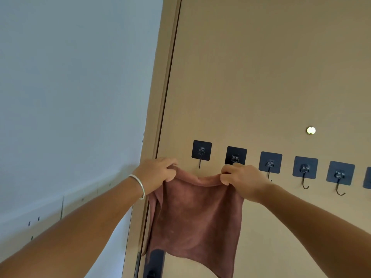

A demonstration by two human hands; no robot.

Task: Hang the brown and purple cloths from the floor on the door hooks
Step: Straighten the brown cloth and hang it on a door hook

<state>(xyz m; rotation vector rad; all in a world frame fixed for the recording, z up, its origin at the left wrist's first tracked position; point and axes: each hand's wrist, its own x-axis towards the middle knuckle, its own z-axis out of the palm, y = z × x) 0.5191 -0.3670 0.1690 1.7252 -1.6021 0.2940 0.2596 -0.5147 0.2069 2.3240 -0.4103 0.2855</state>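
Both forearms reach up toward the door [261, 77]. The left hand [155, 170], with a silver bracelet [139, 184] on the wrist, pinches one top corner of the brown cloth [196, 215] with curled fingers; the right hand [243, 180] pinches the other top corner. The cloth hangs flat between them, its left side close to the door's left edge, its top edge sagging just under the first hook [201, 153]. The right hand covers the lower part of the second hook [235, 156]. Further right, three hooks [305, 170] are bare, with open door surface above the row.
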